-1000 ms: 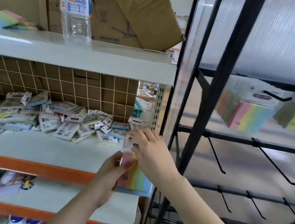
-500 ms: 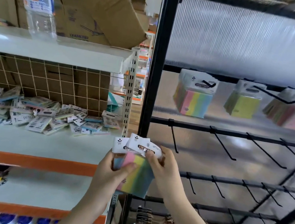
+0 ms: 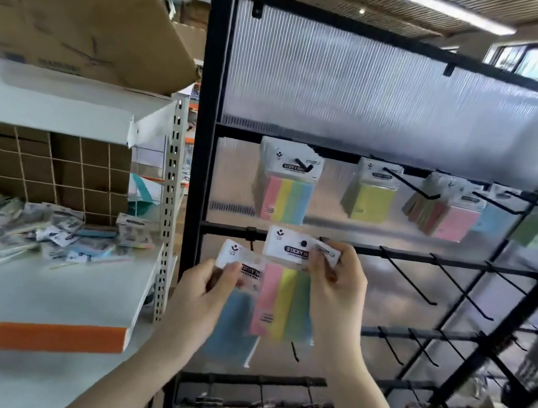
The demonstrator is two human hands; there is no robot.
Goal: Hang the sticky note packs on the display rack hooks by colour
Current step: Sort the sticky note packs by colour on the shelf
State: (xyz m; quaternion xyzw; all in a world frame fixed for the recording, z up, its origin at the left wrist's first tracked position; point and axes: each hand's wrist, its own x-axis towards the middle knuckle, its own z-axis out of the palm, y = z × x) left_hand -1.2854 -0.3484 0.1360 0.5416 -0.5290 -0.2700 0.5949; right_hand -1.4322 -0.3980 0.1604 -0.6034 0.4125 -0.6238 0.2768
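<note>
1. The right hand (image 3: 334, 292) pinches the white header card of a rainbow pack (image 3: 284, 304) of sticky notes, thumb and fingers closed on the card's right end, at the centre of the frame.
2. The left hand (image 3: 206, 295) grips a blue pack (image 3: 233, 323) by its own header card, lower and to the left, partly tucked behind the rainbow one.
3. The rainbow pack hangs long axis downward, header on top; the punched hole in the card faces the rack (image 3: 201, 159).
4. Its matching hook (image 3: 304, 166) sits straight above in the upper middle of the frame, already carrying a hung rainbow stack (image 3: 283, 200). The held pack lies just below that stack, its card level with the next crossbar down.
5. The right hand is the nearer one; the coming move likely calls for lifting the card and lining its hole with the hook tip, which points out toward the viewer.
6. More loose packs (image 3: 35, 233) lie heaped on the white shelf (image 3: 40, 296) at the left of the frame.
</note>
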